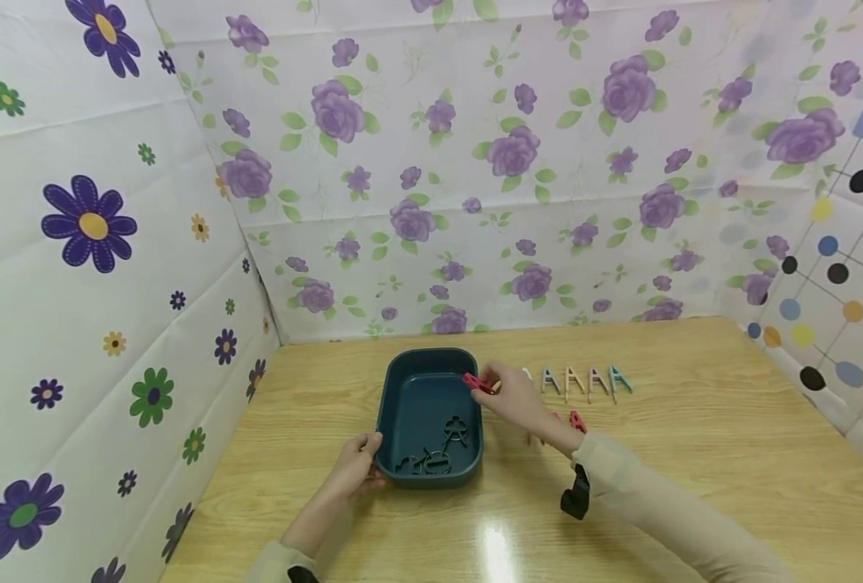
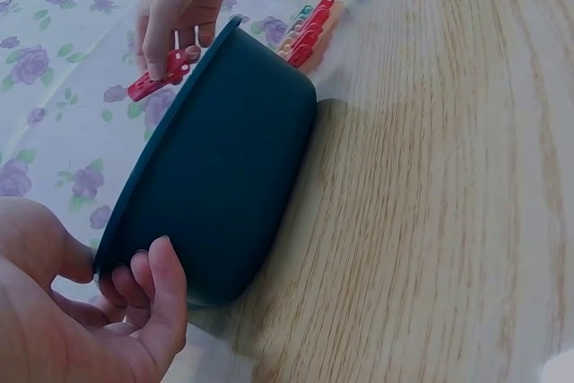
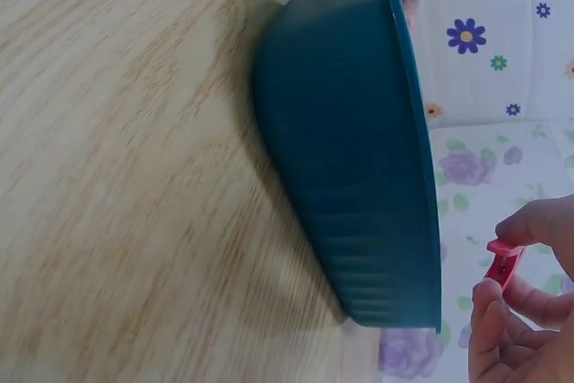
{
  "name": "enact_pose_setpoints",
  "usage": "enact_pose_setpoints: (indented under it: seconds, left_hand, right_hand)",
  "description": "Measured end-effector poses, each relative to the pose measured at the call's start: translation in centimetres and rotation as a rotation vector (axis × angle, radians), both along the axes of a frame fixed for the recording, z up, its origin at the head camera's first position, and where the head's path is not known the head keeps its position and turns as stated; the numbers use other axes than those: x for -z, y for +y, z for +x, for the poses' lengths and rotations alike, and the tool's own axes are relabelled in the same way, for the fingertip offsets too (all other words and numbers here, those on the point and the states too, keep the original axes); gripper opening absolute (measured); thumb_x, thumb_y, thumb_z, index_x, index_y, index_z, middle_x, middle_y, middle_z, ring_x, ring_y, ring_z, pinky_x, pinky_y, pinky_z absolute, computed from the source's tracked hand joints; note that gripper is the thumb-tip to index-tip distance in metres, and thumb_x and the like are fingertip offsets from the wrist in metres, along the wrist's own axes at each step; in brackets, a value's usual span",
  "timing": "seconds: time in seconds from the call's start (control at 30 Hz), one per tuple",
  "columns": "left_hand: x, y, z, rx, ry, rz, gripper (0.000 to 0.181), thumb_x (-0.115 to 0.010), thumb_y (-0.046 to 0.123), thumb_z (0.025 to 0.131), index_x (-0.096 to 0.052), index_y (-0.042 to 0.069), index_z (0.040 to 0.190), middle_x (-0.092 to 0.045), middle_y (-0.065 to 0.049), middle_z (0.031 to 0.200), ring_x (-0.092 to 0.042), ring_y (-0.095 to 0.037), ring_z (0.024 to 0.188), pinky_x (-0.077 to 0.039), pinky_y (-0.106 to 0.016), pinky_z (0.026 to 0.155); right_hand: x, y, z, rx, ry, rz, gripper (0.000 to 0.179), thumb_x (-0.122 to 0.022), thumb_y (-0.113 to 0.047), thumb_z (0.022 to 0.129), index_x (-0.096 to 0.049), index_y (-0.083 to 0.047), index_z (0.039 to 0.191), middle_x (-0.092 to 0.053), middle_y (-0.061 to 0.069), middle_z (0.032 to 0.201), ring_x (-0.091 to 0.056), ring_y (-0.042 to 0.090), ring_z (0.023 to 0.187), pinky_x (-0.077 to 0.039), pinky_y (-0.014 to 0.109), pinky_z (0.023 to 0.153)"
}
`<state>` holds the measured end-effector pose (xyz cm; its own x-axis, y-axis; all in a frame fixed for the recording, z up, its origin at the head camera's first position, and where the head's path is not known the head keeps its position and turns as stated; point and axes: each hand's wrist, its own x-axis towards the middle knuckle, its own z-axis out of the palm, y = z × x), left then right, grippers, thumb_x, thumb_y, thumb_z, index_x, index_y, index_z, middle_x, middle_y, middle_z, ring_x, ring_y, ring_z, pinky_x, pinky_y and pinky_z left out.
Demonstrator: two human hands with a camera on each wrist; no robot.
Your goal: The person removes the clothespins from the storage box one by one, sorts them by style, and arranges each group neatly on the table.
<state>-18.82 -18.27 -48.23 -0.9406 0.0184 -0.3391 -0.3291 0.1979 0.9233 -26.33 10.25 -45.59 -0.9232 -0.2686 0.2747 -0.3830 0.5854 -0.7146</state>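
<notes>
A dark teal plastic basin (image 1: pixel 426 405) stands on the table. My left hand (image 1: pixel 354 468) grips its near left corner, thumb at the rim and fingers curled against the outer wall, as the left wrist view (image 2: pixel 108 311) shows. With thumb and fingers my right hand (image 1: pixel 516 397) pinches a red clothespin (image 1: pixel 473 382) over the basin's right rim; the right wrist view shows the clothespin (image 3: pixel 504 263) between the fingertips. Inside the basin's near end lie several dark ring-shaped pieces with thin prongs (image 1: pixel 437 462), their exact kind unclear.
Right of the basin, several clothespins (image 1: pixel 597 382) in pale and teal colours form a row on the wooden table (image 1: pixel 694 437). Red clothespins (image 1: pixel 577 421) lie nearer, partly hidden by my right forearm. Flower-patterned cloth (image 1: pixel 431 162) hangs behind and on the left.
</notes>
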Motion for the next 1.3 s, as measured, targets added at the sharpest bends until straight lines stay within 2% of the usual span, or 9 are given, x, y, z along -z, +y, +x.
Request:
enact_pose_setpoints:
  seconds: [0.13,0.37,0.53,0.67,0.9,1.03,1.17,1.3]
  left_hand:
    - [0.0,-0.1,0.0,0.000,-0.004,0.007,0.046,-0.038,0.028,0.106,-0.042,-0.007,0.136,-0.049,-0.007,0.081,-0.047,-0.014,0.064,-0.051,-0.026,0.058]
    - [0.0,-0.2,-0.1,0.001,-0.014,-0.003,0.046,-0.037,0.028,0.106,-0.043,-0.007,0.135,-0.049,-0.006,0.081,-0.048,-0.013,0.064,-0.052,-0.026,0.059]
    - [0.0,-0.1,-0.2,0.009,-0.023,-0.006,0.049,-0.037,0.029,0.106,-0.039,-0.007,0.139,-0.049,-0.006,0.082,-0.049,-0.012,0.065,-0.052,-0.025,0.060]
    - [0.1,-0.1,-0.3,0.009,-0.020,-0.005,0.050,-0.037,0.030,0.106,-0.037,-0.006,0.141,-0.050,-0.006,0.082,-0.049,-0.012,0.065,-0.052,-0.026,0.060]
    - [0.5,-0.1,-0.2,0.007,-0.003,0.003,0.045,-0.038,0.028,0.106,-0.043,-0.005,0.135,-0.049,-0.004,0.077,-0.048,-0.012,0.064,-0.051,-0.025,0.058]
    - [0.5,-0.1,-0.2,0.007,-0.002,0.000,0.044,-0.038,0.028,0.106,-0.044,-0.005,0.134,-0.049,-0.004,0.077,-0.048,-0.012,0.064,-0.051,-0.025,0.058]
    - [0.5,-0.1,-0.2,0.001,-0.003,0.005,0.044,-0.038,0.028,0.106,-0.043,-0.005,0.134,-0.049,-0.004,0.076,-0.048,-0.012,0.064,-0.051,-0.024,0.058]
    - [0.4,-0.1,-0.2,-0.001,-0.001,0.014,0.044,-0.037,0.028,0.106,-0.043,-0.005,0.134,-0.048,-0.003,0.075,-0.048,-0.012,0.064,-0.050,-0.023,0.057]
  right_hand:
    - [0.6,0.6,0.0,0.016,-0.028,-0.009,0.015,-0.070,-0.021,0.087,-0.061,-0.011,0.093,-0.064,0.003,0.083,-0.054,0.010,0.062,-0.044,0.023,0.053]
    - [1.6,1.8,-0.1,0.067,-0.020,0.040,0.016,-0.068,-0.026,0.087,-0.059,-0.013,0.090,-0.062,0.000,0.082,-0.051,0.011,0.059,-0.042,0.024,0.053]
    - [2.1,2.4,0.1,0.072,-0.018,0.038,0.015,-0.068,-0.023,0.086,-0.059,-0.011,0.088,-0.061,0.001,0.080,-0.050,0.011,0.061,-0.042,0.025,0.056]
    - [2.4,2.7,0.2,0.078,-0.030,0.022,0.016,-0.067,-0.020,0.086,-0.056,-0.009,0.088,-0.059,0.003,0.078,-0.047,0.012,0.060,-0.039,0.024,0.054]
    - [2.5,3.4,0.1,0.121,-0.065,0.015,0.017,-0.066,-0.020,0.087,-0.053,-0.009,0.087,-0.054,0.003,0.073,-0.044,0.012,0.057,-0.034,0.023,0.048]
    - [2.8,4.0,0.1,0.138,-0.101,0.015,0.020,-0.066,-0.022,0.088,-0.051,-0.009,0.086,-0.047,0.001,0.066,-0.039,0.011,0.049,-0.030,0.023,0.043]
    - [3.3,4.7,0.1,0.127,-0.122,0.033,0.022,-0.065,-0.025,0.089,-0.050,-0.009,0.086,-0.042,0.000,0.062,-0.035,0.009,0.043,-0.026,0.021,0.039]
    - [3.5,5.3,0.1,0.114,-0.121,0.063,0.022,-0.065,-0.023,0.088,-0.050,-0.008,0.087,-0.043,0.001,0.065,-0.037,0.009,0.045,-0.027,0.020,0.038]
